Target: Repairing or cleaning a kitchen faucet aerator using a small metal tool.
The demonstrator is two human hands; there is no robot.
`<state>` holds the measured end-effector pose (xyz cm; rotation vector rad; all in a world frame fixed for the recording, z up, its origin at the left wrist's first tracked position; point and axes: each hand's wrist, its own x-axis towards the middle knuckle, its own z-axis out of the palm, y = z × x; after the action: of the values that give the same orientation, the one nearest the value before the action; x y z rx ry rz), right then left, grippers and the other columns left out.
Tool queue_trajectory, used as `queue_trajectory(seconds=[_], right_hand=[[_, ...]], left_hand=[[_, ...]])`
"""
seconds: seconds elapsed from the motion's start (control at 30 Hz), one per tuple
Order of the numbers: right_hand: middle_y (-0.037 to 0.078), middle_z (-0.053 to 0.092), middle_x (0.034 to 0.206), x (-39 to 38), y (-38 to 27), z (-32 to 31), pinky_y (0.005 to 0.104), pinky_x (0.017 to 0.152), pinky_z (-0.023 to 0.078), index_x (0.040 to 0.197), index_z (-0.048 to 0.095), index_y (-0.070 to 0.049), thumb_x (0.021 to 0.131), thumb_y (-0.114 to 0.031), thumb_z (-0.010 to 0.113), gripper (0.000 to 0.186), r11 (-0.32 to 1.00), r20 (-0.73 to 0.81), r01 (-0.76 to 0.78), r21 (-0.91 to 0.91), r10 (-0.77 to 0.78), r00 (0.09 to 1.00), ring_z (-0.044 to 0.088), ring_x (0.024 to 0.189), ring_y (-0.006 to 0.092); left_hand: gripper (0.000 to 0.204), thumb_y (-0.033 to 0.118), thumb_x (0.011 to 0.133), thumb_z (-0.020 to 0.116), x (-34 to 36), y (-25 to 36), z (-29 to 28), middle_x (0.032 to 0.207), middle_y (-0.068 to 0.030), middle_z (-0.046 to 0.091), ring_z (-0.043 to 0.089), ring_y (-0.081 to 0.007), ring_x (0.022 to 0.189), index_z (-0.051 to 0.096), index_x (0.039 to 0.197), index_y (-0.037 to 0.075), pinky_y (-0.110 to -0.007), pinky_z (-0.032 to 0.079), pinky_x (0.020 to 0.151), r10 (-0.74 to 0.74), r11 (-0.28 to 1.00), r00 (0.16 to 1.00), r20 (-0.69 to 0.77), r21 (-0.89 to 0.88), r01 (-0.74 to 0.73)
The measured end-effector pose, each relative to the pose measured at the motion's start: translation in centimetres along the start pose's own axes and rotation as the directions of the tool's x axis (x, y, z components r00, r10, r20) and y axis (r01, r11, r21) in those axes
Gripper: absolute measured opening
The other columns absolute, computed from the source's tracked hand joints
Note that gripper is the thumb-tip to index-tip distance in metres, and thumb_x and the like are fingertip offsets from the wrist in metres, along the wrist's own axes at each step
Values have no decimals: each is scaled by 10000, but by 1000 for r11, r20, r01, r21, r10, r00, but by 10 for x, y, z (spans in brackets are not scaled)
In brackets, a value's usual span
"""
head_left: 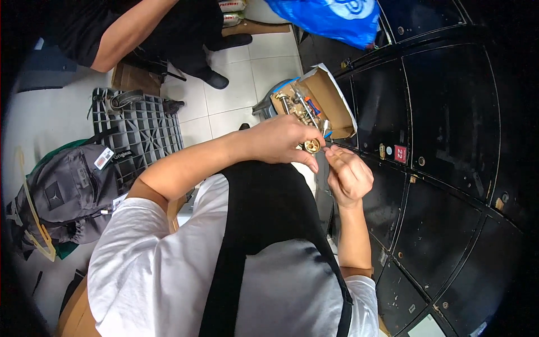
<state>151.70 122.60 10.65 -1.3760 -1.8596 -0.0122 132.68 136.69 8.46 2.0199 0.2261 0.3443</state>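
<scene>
The left hand (281, 140) reaches across the chest, with its arm bent at the elbow. Its fingers curl down and pinch a small round brass part (311, 146) at the tips. The right hand (349, 175) comes up from below, arm almost straight up, and sits just beside the left hand. Its fingers are bunched together, with the fingertips (331, 151) touching the brass part or something tiny next to it; I cannot tell which. The brass part sits between the two hands, in front of the black lockers (449, 112). Just behind the hands is an open cardboard box (331, 92) with metal bits inside, too jumbled to make out. A grey backpack (73, 191) lies on the floor at the left. Another person's arm (126, 36) shows at the top, cut off by the edge.
</scene>
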Motion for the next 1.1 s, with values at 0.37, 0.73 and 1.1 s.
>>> queue_trajectory(seconds=[0.37, 0.73, 1.1], right_hand=[[87, 729, 948, 17, -13, -8, 262, 713, 542, 915, 813, -11, 786, -2, 853, 135, 636, 273, -712, 298, 658, 701, 689, 778, 144], [107, 735, 811, 12, 11, 3, 285, 648, 592, 880, 721, -8, 790, -12, 840, 149, 705, 395, -682, 193, 581, 712, 724, 701, 166], [144, 721, 959, -2, 13, -16, 297, 660, 624, 1078, 705, 71, 901, -51, 778, 227, 33, 525, -745, 666, 689, 500, 741, 734, 194]], left_hand=[[453, 393, 792, 849, -6, -12, 11, 887, -79, 723, 706, -306, 793, 675, 1113, 125, -385, 530, 657, 60, 998, 992, -108, 43, -55], [406, 426, 824, 815, -6, -14, 13, 838, -96, 685, 694, -336, 838, 640, 1030, 123, -447, 518, 672, 61, 982, 997, -35, 181, -54], [376, 311, 828, 859, 2, -10, 5, 937, -65, 730, 719, -266, 856, 658, 1057, 90, -359, 536, 728, -45, 972, 997, -61, -233, 30]])
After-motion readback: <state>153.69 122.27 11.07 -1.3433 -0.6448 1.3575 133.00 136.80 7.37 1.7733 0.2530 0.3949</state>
